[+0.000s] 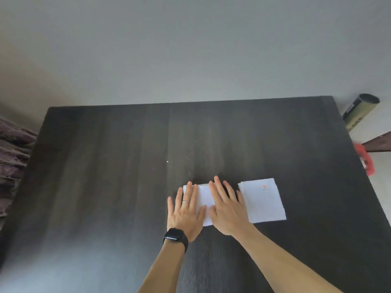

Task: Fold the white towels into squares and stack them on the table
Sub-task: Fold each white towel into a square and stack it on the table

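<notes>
A folded white towel (204,197) lies on the dark wooden table (105,166), mostly covered by both hands. My left hand (186,210), with a ring and a black watch on the wrist, presses flat on the towel's left part with straight fingers. My right hand (227,208) presses flat on its right part. Just to the right lies a second white towel (263,203), folded into a square, with a small orange logo near its far edge. The two towels lie side by side, nearly touching.
A green-black roll (359,113) leans beyond the table's far right corner. A red object (365,159) sits off the right edge. Purple patterned fabric (12,155) hangs at the left. A pale wall stands behind the table.
</notes>
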Action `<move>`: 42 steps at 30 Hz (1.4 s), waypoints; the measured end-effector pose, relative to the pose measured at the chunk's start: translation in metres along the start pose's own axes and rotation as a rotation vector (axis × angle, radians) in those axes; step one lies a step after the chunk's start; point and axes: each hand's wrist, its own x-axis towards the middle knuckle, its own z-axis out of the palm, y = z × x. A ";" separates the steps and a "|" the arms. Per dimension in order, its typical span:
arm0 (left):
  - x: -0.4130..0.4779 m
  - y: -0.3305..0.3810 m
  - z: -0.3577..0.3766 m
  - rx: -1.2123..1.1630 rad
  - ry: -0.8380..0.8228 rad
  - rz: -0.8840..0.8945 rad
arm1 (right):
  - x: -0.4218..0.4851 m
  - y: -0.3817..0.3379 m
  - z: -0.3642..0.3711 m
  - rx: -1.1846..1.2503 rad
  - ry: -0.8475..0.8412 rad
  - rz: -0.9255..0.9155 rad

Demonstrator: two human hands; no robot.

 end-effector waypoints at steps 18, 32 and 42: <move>-0.113 0.190 -0.107 -0.212 0.031 0.409 | -0.263 0.095 -0.141 0.495 0.465 0.356; -0.326 0.549 -0.109 -0.210 0.070 1.270 | -0.645 0.247 -0.179 0.501 1.191 0.868; -0.542 0.742 -0.006 -0.103 0.073 1.672 | -0.897 0.316 -0.117 0.310 1.416 1.264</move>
